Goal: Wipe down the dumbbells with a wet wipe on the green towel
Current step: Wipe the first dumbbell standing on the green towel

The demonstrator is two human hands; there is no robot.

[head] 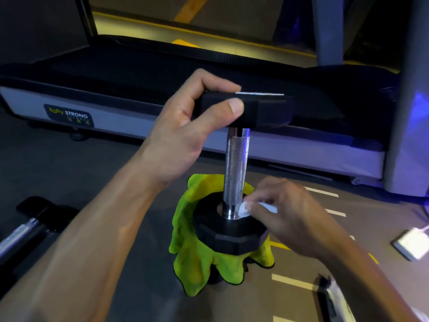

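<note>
Wiping upright black hex dumbbell point(234, 231) on crumpled green microfibre towel point(197, 263).
Left hand point(185, 129) grasps top head at 12 o'clock; right hand point(290, 214) pinches white wet wipe point(243, 209) against chrome handle base.

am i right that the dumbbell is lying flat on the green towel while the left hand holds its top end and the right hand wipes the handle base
Not quite: in the head view the dumbbell stands upright on the green towel, not flat. The left hand does hold its top end, and the right hand presses the wet wipe at the handle base.
</note>
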